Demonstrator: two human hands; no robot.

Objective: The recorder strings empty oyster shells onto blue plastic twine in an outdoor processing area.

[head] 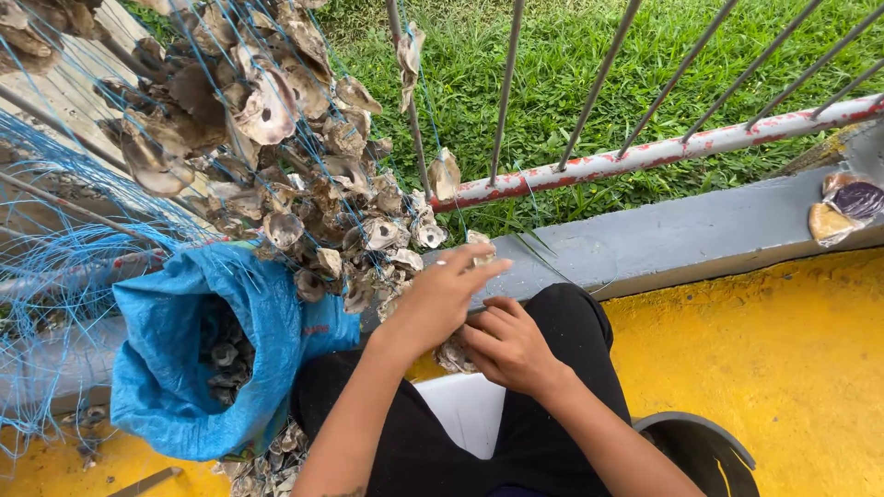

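As held, oyster shell (453,354) flat beneath right hand (509,345).

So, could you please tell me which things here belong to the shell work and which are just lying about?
In use:
left hand
right hand
oyster shells strung on blue line
shell at the right hand
blue sack of shells

Lying about:
wrapped packet on the ledge
railing
dark bucket rim

Blue sack (170,350), yellow floor (783,359), grey ledge (700,235), black trousers (552,414).

Yellow floor (792,368), railing (663,152), grass (571,83).
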